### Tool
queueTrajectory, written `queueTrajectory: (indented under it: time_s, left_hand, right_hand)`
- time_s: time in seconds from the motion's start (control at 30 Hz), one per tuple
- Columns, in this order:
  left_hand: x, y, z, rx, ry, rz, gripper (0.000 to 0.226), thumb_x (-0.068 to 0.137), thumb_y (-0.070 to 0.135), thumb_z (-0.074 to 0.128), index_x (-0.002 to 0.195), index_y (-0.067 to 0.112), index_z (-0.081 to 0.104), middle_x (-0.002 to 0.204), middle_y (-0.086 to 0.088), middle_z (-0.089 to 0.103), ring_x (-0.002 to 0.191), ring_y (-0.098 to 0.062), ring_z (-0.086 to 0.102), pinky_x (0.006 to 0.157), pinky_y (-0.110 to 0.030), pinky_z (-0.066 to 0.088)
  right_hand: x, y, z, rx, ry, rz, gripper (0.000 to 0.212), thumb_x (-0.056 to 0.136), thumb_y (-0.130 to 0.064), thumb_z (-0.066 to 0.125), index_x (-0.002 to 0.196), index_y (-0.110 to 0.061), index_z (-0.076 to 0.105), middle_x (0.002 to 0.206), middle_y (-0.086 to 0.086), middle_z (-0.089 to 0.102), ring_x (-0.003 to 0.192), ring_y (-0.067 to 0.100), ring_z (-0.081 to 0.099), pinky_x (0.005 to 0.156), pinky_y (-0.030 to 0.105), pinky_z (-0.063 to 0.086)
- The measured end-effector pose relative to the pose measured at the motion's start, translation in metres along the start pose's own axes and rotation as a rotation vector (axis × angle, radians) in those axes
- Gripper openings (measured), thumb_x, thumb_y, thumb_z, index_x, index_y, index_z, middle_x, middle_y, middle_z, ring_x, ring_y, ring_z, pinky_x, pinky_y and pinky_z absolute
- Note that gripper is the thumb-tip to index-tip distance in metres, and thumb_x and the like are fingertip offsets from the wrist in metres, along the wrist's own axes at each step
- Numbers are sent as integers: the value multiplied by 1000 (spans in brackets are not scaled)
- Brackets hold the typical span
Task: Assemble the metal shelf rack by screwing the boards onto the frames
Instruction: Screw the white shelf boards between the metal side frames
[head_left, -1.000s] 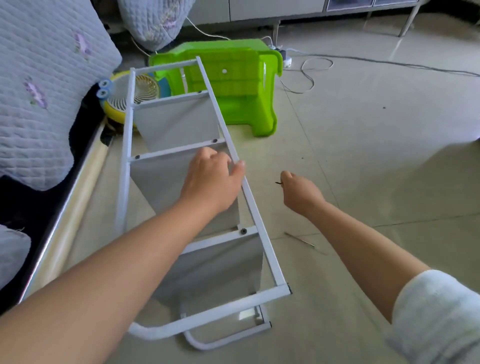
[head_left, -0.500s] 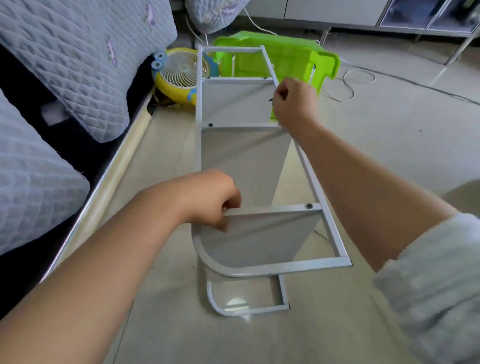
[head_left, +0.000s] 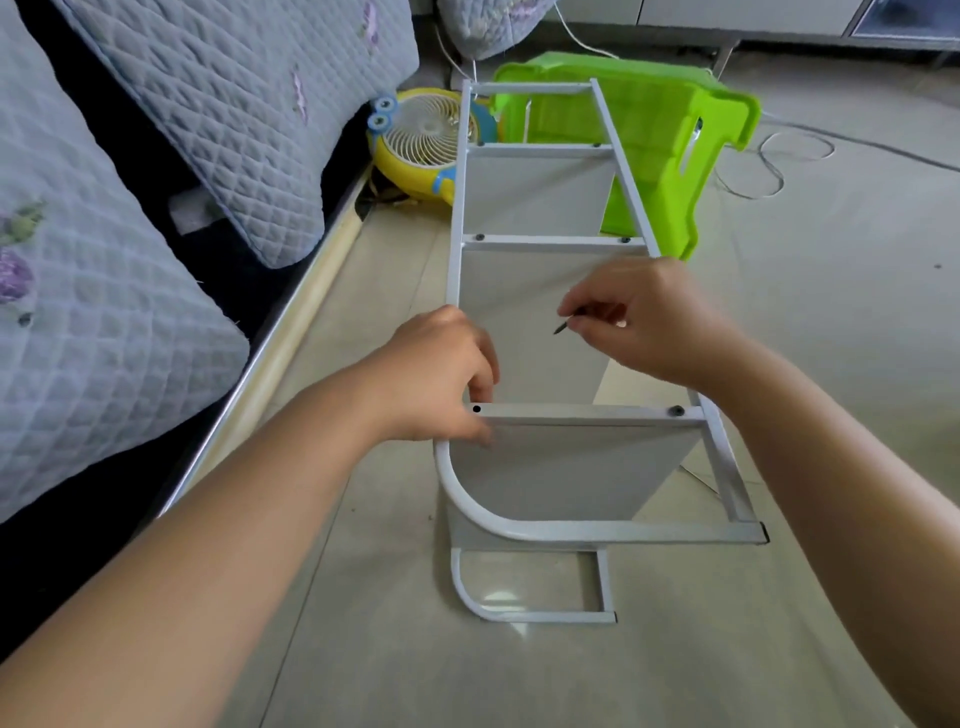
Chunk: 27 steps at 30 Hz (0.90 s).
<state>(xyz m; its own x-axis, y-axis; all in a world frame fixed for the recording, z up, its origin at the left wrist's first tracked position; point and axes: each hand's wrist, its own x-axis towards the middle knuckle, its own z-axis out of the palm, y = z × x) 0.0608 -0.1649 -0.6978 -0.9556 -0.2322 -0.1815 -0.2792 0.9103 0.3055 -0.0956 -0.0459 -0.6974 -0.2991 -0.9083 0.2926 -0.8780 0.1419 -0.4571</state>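
right hand (head_left: 649, 322) pinching screw (head_left: 563, 326), head hidden

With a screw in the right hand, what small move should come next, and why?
Probably bring the screw in the right hand down to the empty hole beside the left hand; the opposite hole already seems filled.
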Motion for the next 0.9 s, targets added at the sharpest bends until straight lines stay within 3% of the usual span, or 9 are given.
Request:
queueTrajectory:
  time_s: [0.1, 0.3, 0.37, 0.5, 0.63, 0.7, 0.77, 0.83, 0.9]
  left_hand:
    - [-6, -3, 2, -31, 20, -30, 27, 76, 37, 71, 93, 16, 72, 130, 11, 46, 126, -6, 25, 101, -20, 27]
    - [-17, -4, 5, -96, 90, -117, 24, 78, 29, 71, 93, 11, 71, 142, 11, 33, 133, -4, 14, 96, -10, 17]
    - [-16, -3, 5, -148, 70, -167, 22, 76, 29, 73, 89, 11, 70, 148, 10, 27, 138, -7, 9, 92, -10, 14]
    - [-17, -2, 5, -224, 35, -207, 22, 75, 29, 74, 88, 12, 69, 156, 9, 9, 143, -10, 5, 101, -15, 17]
    - [-23, -7, -12, -246, -145, -150, 41, 77, 40, 69, 114, 26, 62, 155, 16, 2, 138, -3, 22, 91, -10, 25]
    - [-25, -11, -21, -167, -184, -136, 50, 78, 39, 69, 125, 30, 55, 155, 14, 8, 136, -2, 25, 93, -10, 26]
    - [-26, -16, -26, -233, -153, -158, 51, 77, 33, 71, 125, 30, 53, 146, 11, 31, 126, -1, 37, 98, -14, 30]
    - [-28, -21, -25, -372, -150, -191, 48, 76, 26, 74, 119, 35, 54, 120, 13, 51, 112, -1, 50, 98, -21, 41]
    - [-28, -25, -22, -487, -158, -200, 43, 75, 22, 75, 110, 37, 55, 97, 11, 61, 91, -2, 61, 86, -24, 48]
  right_hand:
    - [3, -18, -4, -23, -94, 17, 15, 78, -1, 62, 93, -2, 65, 72, -2, 57, 59, 8, 47, 61, 11, 37]
    - [1, -34, -3, 119, -117, -29, 7, 74, 2, 69, 80, -1, 70, 60, -14, 54, 56, -21, 52, 62, -2, 40]
    - [-2, -35, 0, 184, -80, -52, 6, 73, 2, 70, 78, -1, 71, 61, -14, 56, 56, -19, 54, 61, 0, 42]
    - [-9, -41, 9, 285, -21, -44, 5, 71, -6, 70, 76, -5, 72, 59, -21, 56, 58, -13, 57, 62, 6, 46]
    - [-13, -47, 15, 328, -42, -15, 19, 73, 0, 72, 76, -18, 67, 60, -19, 58, 66, 0, 63, 63, 12, 48]
    - [-12, -49, 17, 329, -66, -9, 17, 73, 0, 72, 76, -17, 68, 60, -14, 60, 71, 7, 64, 64, 16, 49]
    - [-11, -49, 20, 321, -108, -22, 12, 74, 0, 72, 76, -12, 70, 59, -15, 59, 69, 4, 63, 61, 12, 48]
    - [-11, -49, 22, 301, -142, -33, 8, 74, 0, 71, 77, -8, 71, 60, -21, 58, 65, -3, 61, 59, 7, 45]
    - [-11, -49, 24, 296, -140, -25, 9, 74, 1, 71, 76, -8, 71, 60, -24, 57, 65, -2, 61, 59, 6, 44]
